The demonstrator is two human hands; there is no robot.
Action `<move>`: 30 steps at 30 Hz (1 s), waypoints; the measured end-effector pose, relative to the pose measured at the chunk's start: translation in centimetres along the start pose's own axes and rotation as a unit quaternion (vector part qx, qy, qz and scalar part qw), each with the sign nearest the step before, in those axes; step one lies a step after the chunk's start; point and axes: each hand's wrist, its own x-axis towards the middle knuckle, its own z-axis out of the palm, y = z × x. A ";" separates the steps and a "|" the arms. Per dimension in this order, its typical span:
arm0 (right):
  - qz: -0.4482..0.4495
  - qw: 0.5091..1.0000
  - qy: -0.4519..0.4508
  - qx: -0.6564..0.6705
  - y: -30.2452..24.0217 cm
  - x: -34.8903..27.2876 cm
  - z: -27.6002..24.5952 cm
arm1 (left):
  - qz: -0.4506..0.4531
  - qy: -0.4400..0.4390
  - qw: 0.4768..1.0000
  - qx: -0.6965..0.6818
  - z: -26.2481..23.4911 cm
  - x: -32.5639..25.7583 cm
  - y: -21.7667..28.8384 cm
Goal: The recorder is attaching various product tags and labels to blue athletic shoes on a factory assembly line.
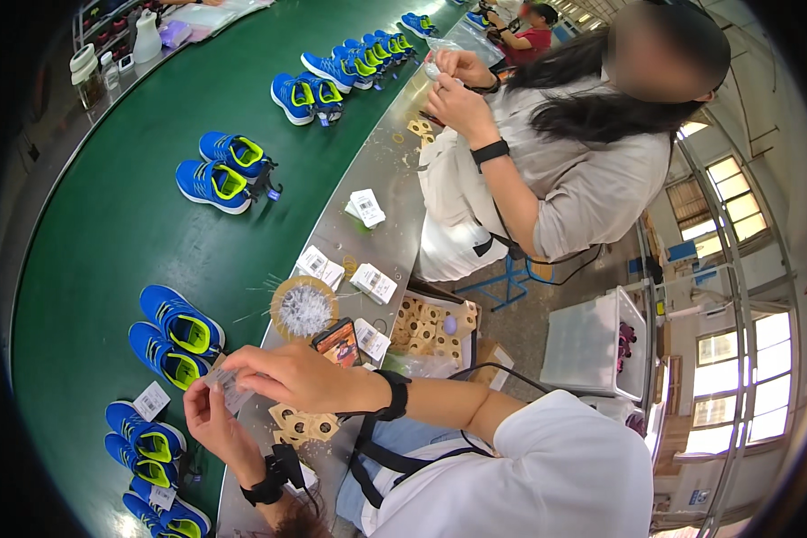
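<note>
My left hand [213, 421] and my right hand [282, 372] meet over the metal edge of the belt and together pinch a small white paper tag [224, 381] between the fingertips. Both wrists wear black bands. Under my hands lie several tan cardboard tags [303, 424]. Just left of them, on the green conveyor belt [117, 224], sits a pair of blue shoes with yellow-green lining [175, 336], with more blue pairs [152, 444] nearer to me, some carrying white tags.
A round tan reel of clear plastic fasteners [303, 308], a phone [339, 342], stacks of white tags [368, 208] and a box of tan tags [430, 325] lie on the metal side table [381, 152]. A seated co-worker [547, 152] handles small parts farther along. More blue shoes [224, 170] ride the belt.
</note>
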 end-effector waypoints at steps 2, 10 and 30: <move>0.016 1.000 -0.007 0.015 0.0 0.2 0.8 | -0.006 0.006 1.000 0.000 0.2 0.3 -0.1; 0.032 0.993 0.071 -0.085 1.6 0.9 0.9 | -0.027 -0.003 0.999 0.017 3.2 0.1 1.4; -0.013 0.982 0.085 -0.171 1.0 0.1 0.7 | 0.121 -0.094 0.983 0.101 3.5 -1.3 1.2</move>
